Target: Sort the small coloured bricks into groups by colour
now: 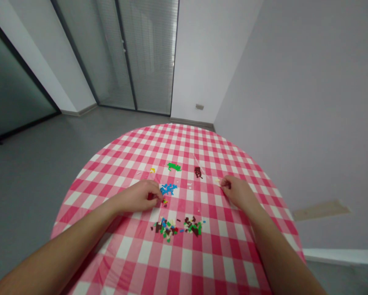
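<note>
My left hand (144,196) rests low over the table with its fingers curled, just left of a pile of small blue building bricks (169,189). By its fingertips lie a few yellow, red and dark bricks (165,201). Whether those fingers hold a piece is hidden. On the right side, my right hand (236,189) has its thumb and fingers pinched together at the cloth, beside tiny cream pieces (217,180). Anything in that pinch is too small to make out. Nearer to me are two mixed heaps of bricks, a left heap (165,228) and a right heap (193,226).
Green bricks (174,166), dark brown bricks (197,172), yellow bricks (152,170) and white pieces (189,185) lie in separate groups farther back. A red-and-white checked cloth (177,139) covers the rounded table. A wall (309,123) stands to the right, glass panels (150,61) beyond.
</note>
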A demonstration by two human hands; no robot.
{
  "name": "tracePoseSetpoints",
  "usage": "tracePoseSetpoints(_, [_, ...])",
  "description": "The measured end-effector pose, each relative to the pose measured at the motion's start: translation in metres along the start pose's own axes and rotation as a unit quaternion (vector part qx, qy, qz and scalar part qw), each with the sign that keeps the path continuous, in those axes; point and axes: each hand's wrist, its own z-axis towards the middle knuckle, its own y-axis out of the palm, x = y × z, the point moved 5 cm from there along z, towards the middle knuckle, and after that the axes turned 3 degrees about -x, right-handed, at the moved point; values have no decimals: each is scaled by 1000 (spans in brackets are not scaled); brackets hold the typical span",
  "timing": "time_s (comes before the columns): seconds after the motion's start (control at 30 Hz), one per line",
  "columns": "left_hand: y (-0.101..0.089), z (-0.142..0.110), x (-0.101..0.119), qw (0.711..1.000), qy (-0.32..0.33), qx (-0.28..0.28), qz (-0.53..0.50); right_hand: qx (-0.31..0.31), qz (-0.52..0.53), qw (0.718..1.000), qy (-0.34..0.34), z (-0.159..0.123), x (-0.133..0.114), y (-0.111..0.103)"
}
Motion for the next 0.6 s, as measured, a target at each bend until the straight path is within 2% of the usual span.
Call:
tracePoseSetpoints(0.43, [2,-1,2,1000,14,-5,1,52,25,998,-10,7,5,4])
tracePoseSetpoints(0.53, [3,0,3,1000,16,-5,2,54,23,998,-12,5,-1,1])
tracePoseSetpoints(0.6, [3,0,4,1000,17,-7,2,38,40,998,-42,0,-12,-2])
